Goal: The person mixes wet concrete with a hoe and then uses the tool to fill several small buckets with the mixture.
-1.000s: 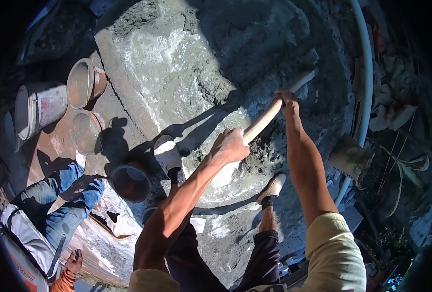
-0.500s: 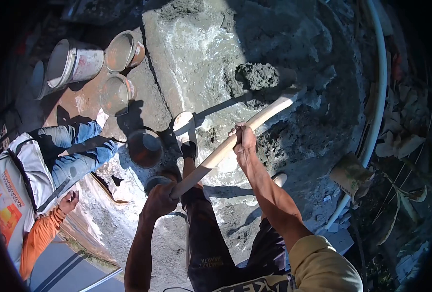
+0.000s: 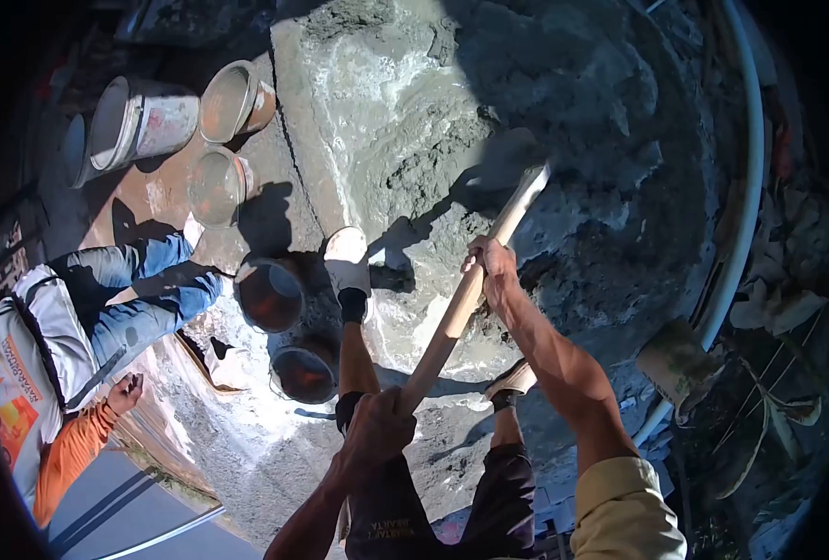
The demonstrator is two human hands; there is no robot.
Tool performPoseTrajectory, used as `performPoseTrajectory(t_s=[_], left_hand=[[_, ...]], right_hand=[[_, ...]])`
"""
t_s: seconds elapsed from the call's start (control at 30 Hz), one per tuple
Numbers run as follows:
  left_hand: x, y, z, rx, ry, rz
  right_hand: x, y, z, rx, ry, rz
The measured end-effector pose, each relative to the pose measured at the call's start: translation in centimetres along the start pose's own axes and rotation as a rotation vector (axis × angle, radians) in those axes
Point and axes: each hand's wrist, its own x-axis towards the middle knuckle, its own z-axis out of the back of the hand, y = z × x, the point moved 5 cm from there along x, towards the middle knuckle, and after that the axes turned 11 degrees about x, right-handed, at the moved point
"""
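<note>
A long wooden-handled hoe slants up and away from me across wet grey mortar. My left hand is wrapped round the near end of its handle. Further up, my right hand is closed round the middle. The hoe's dark blade is at the far end, partly lost in shadow over the mortar. My shoes show on either side of the handle, the left shoe at the mortar's edge.
Two buckets, one black and another, stand left of my left leg. Several more, including a large pale bucket, are at upper left. A co-worker in jeans is at left. A pale pipe curves along the right.
The mortar lump at the blade no longer stands out there. My left hand has shifted right and down, so the handle is steeper. My left foot has moved slightly, uncovering the nearer bucket.
</note>
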Motion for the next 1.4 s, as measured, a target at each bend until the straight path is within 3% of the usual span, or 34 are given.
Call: performPoseTrajectory(t_s=[0.3, 0.37, 0.43, 0.5, 0.57, 0.6, 0.63, 0.7, 0.73, 0.77, 0.8, 0.83, 0.93, 1.0, 1.03, 1.07, 1.1, 1.2, 1.27, 1.33, 1.4], left_hand=[[15.1, -1.8, -8.5, -0.200, -0.037, -0.194], [17.6, -2.7, -9.0, -0.177, -0.191, -0.364], [20.7, -4.6, -8.9, -0.318, -0.106, -0.385], [25.3, -8.0, -8.7, -0.075, -0.216, -0.456], [30.4, -11.8, -10.7, -0.232, -0.756, -0.639], [30.6, -14.6, -9.1, -0.242, -0.560, -0.563], [29.7, -16.9, -7.5, -0.248, -0.364, -0.483], [28.1, -16.7, -8.4, -0.325, -0.269, -0.350], [27.6, -14.1, -10.4, -0.258, -0.386, -0.318], [26.1, -12.3, -10.8, -0.265, -0.278, -0.333], [24.2, -10.1, -12.0, -0.252, -0.065, -0.215], [22.5, -7.5, -14.5, -0.215, -0.235, -0.314], [14.6, -3.1, -15.7, -0.166, -0.250, -0.304], [9.7, -1.7, -16.5, -0.299, -0.053, -0.084], [6.8, -1.4, -17.2, -0.315, -0.224, -0.161], [4.0, -1.2, -18.2, -0.267, -0.070, -0.055], [1.0, -0.7, -20.0, -0.252, -0.208, -0.133], [-8.5, -1.4, -24.6, -0.389, -0.050, 0.030], [-14.9, -0.5, -31.7, -0.910, 0.232, 0.223], [-14.7, -0.9, -31.4, -0.659, 0.059, 0.040], [-13.7, -0.9, -30.4, -0.492, -0.091, -0.039]], right_hand=[[8.0, 10.7, 0.0, -0.146, 0.003, 0.375], [8.6, 13.2, 0.3, -0.137, 0.014, 0.501], [8.9, 16.5, 0.3, -0.174, -0.032, 0.609], [8.5, 19.7, -0.4, -0.196, -0.043, 0.709], [9.8, 21.6, -0.7, -0.149, -0.016, 0.714], [10.0, 21.9, -0.9, -0.180, 0.023, 0.732], [10.2, 22.0, -0.6, -0.181, 0.015, 0.732], [11.0, 21.2, -0.5, -0.229, 0.098, 0.567], [10.4, 18.9, -0.2, -0.253, 0.090, 0.540], [9.7, 16.4, 0.2, -0.155, 0.118, 0.519], [8.8, 13.9, 0.9, -0.138, 0.098, 0.507], [7.5, 11.3, 1.8, -0.136, 0.107, 0.481], [2.3, 4.0, 4.9, -0.076, 0.087, 0.402], [-0.9, 0.1, 7.6, -0.083, 0.096, 0.370], [-3.2, -1.4, 8.8, -0.078, 0.115, 0.364], [-5.8, -2.7, 10.3, -0.060, 0.081, 0.308], [-8.0, -4.0, 12.2, -0.075, 0.076, 0.253], [-15.9, -5.7, 16.6, -0.118, 0.077, 0.159], [-19.7, -6.2, 19.0, -0.214, 0.125, 0.136], [-21.1, -7.0, 19.6, -0.301, 0.061, 0.067], [-17.7, -8.7, 20.5, -0.430, 0.036, 0.027]])
